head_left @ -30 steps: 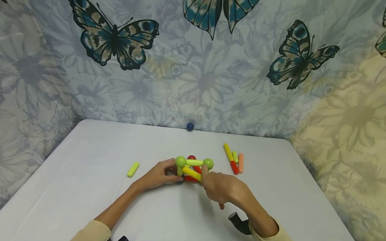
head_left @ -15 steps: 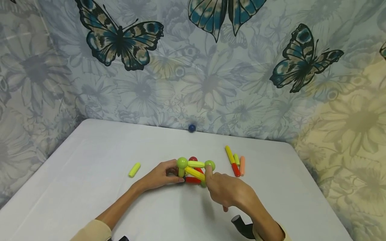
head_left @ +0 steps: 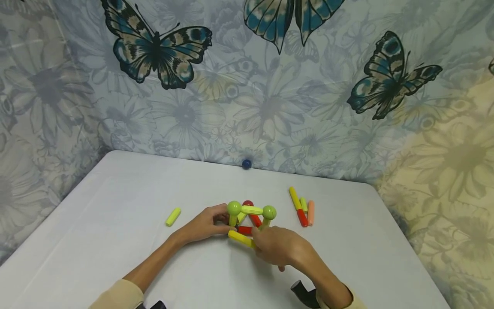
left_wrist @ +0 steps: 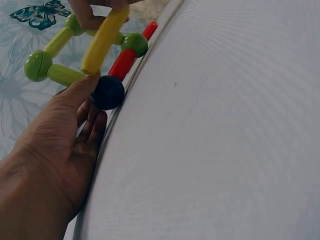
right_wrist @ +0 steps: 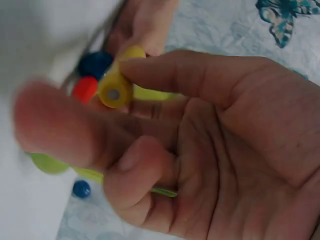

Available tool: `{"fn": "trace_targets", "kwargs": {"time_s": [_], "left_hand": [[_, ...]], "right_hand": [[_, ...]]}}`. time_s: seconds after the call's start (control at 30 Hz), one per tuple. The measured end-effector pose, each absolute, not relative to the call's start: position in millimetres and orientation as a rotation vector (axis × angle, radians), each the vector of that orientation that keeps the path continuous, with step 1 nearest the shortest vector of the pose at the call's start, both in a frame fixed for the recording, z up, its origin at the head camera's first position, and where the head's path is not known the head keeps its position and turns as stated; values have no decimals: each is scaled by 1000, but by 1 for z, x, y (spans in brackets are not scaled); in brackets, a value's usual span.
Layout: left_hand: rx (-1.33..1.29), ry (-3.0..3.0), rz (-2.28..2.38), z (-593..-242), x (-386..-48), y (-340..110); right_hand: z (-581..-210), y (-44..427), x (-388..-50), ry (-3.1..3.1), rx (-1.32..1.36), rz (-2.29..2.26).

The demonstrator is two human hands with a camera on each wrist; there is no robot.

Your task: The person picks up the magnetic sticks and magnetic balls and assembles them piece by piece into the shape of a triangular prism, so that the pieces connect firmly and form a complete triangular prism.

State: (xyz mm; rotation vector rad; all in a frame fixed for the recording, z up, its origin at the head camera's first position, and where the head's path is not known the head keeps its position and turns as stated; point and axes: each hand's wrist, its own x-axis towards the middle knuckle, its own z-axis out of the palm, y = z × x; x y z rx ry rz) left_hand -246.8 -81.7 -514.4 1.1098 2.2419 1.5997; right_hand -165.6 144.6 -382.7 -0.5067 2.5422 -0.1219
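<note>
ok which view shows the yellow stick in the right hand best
Left wrist: the yellow stick is large, mostly visible. Head shows it small, partly hidden by the right hand; right wrist, nearly end-on.

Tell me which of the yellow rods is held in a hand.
The nearer yellow rod, pinched by the right hand; the farther yellow rod lies on the table, beside a red rod.

We see soft light on the bench (head_left: 193, 184), faint shadows at lower centre, a dim left wrist view, the right grip (right_wrist: 200, 137) blurred at one near fingertip (right_wrist: 55, 125)
</note>
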Motion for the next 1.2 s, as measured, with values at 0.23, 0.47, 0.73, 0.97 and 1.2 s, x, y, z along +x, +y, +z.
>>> {"fn": "trace_targets", "kwargs": {"time_s": [0.23,0.47,0.73,0.97,1.2], "left_hand": [[1076,2252,1605,-512,-246,-80],[1080,2222,1599,-516,-244,-76],[1044,2234,1610,-513,-245,-79],[1086,2232,1621,-512,-247,-81],[1084,2228,1590,-512,-247,-82]], "right_hand": [[-392,153,-169,2670,-778,-263],[-416,172,-161,2845,-658,-806],[-431,169,-157,2964,-604,-934],[-437,157,-159,3131,-567,-656],[-442,150,-162,3325,-587,-223]]}}
